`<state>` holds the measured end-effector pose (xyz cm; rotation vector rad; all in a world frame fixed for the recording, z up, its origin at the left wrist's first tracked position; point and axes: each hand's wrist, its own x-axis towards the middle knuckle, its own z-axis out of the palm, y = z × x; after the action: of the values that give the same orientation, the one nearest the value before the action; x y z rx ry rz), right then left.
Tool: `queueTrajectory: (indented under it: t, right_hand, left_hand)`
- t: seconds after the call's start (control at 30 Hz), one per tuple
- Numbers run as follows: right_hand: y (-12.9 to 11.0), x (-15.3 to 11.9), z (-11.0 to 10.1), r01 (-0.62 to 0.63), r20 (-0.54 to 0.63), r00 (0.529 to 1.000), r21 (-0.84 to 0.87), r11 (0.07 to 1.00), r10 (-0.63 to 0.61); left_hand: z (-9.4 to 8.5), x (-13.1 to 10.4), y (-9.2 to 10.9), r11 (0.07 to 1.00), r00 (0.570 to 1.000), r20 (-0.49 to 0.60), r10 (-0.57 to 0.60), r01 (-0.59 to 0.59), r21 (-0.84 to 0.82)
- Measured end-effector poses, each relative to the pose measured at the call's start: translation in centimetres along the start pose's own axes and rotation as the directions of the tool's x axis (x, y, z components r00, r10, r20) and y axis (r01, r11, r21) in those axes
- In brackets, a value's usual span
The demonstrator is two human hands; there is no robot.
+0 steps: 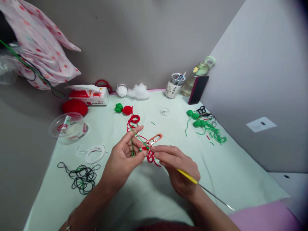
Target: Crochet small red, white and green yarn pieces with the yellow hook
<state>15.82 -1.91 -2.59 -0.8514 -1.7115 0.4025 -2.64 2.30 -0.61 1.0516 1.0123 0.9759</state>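
Crochet hook with a yellow grip and silver metal shaft [187, 176] is clasped in the right hand [180, 164], its front end at a small red-and-green yarn piece [145, 148] that the left hand [124, 157] pinches between thumb and fingers, partly covering it; loose red yarn loops [150, 156] and orange-handled metal snips [161, 136] crowd around it, a tangled black cord [83, 177] lies to the left, a green yarn bundle [211, 129] to the right, and farther back are a red-and-white tissue box [101, 97], fluffy white stuffing [139, 92], a pencil-filled cylindrical can [173, 90] and a dark upright phone [198, 89] before a clear bottle [188, 84]
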Motion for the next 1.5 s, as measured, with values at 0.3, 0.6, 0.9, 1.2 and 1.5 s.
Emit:
queueTrajectory:
  t: [0.3,0.6,0.9,1.2,1.5]
  right_hand:
    - [-0.6,0.4,0.2,-0.167,-0.035,0.984,0.145,0.975,0.174]
    - [-1.1,0.4,0.1,-0.09,-0.019,0.996,0.054,0.994,0.091]
    - [-1.0,0.4,0.0,-0.258,-0.075,0.958,0.195,0.946,0.277]
    - [-0.3,0.6,0.0,-0.375,-0.067,0.871,0.552,0.745,0.487]
    - [-1.5,0.4,-0.3,-0.184,-0.09,0.976,0.141,0.973,0.198]
  left_hand:
    - [0.3,-0.1,0.2,0.989,0.993,-0.102,0.056,-0.042,0.14]
    - [0.1,0.1,-0.4,0.996,1.0,0.026,0.013,-0.01,-0.093]
    - [0.2,-0.2,-0.2,0.973,0.991,-0.031,0.13,-0.121,0.199]
    - [-0.1,-0.3,0.2,0.971,0.992,0.011,0.128,-0.128,0.2]
    - [0.4,-0.4,-0.7,0.982,0.986,-0.077,0.15,-0.14,0.124]
